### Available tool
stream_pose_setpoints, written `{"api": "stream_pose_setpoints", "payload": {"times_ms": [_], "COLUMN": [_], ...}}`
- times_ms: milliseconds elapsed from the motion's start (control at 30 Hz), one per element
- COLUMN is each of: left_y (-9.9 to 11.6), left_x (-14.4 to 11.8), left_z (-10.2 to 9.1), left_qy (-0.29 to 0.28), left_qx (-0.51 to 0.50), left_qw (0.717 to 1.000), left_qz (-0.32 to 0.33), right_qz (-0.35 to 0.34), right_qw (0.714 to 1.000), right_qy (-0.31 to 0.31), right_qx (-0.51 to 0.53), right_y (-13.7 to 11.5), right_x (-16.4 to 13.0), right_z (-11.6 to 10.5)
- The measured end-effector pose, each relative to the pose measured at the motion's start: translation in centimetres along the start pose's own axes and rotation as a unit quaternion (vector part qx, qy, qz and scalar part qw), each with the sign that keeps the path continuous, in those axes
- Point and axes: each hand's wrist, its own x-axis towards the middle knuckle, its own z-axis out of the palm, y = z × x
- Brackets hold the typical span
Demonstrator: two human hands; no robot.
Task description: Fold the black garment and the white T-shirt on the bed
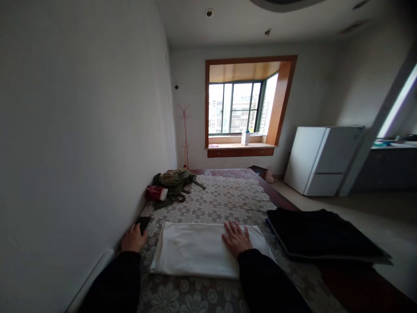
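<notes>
Lower left of frame: your left hand [133,238] curls its fingers around a small flat black object [143,223], too dark to identify, near the wall. Lower centre: your right hand [236,238] lies open, fingers spread and palm down, on the folded white rectangular cloth [195,250], apparently pressing it flat against the grey floral lace bedspread [228,200]. Right: folded black fabric stack [322,237], its far layers indistinct; both forearms are cut off below.

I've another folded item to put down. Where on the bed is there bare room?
Free: the flowered cover between the white folded cloth and the backpack. Crowded: the near strip, with the left hand on a dark phone, the right hand on the cloth, and the black stack.
</notes>
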Motion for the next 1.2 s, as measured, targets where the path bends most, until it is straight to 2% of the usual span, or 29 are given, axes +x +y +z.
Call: {"api": "stream_pose_setpoints", "payload": {"times_ms": [100, 333, 467, 567, 733, 833, 1033, 1200], "left_y": [-1.4, 0.0, 0.5, 0.6, -0.1, -0.5, -0.7, -1.0], "left_x": [0.3, -0.4, -0.6, -0.6, -0.6, -0.6, -0.5, -0.3], "left_z": [0.8, 0.9, 0.3, 0.1, 0.8, 0.8, 0.2, 0.5], "left_qy": [-0.011, 0.04, 0.039, 0.035, 0.078, 0.085, 0.077, 0.089], "left_qx": [0.008, 0.029, 0.038, 0.016, -0.057, -0.097, -0.124, -0.142], "left_qw": [1.0, 0.998, 0.997, 0.998, 0.992, 0.987, 0.984, 0.98], "left_qz": [-0.025, -0.033, -0.047, -0.053, -0.078, -0.091, -0.104, -0.109], "right_qz": [0.002, -0.001, -0.001, 0.002, 0.001, 0.004, -0.004, -0.006], "right_qw": [1.0, 1.0, 1.0, 1.0, 1.0, 1.0, 1.0, 1.0], "right_qy": [-0.004, -0.012, -0.017, -0.019, -0.019, -0.022, -0.02, -0.02], "right_qx": [0.001, 0.008, 0.005, 0.003, 0.003, 0.004, 0.005, 0.005], "right_y": [0.0, 0.0, 0.1, 0.1, 0.0, 0.1, 0.2, 0.2], "right_x": [-0.1, -0.1, 0.0, 0.1, 0.0, 0.0, 0.1, 0.1], "right_z": [0.0, -0.1, 0.1, 0.2, -0.2, -0.3, -0.2, -0.2]}}
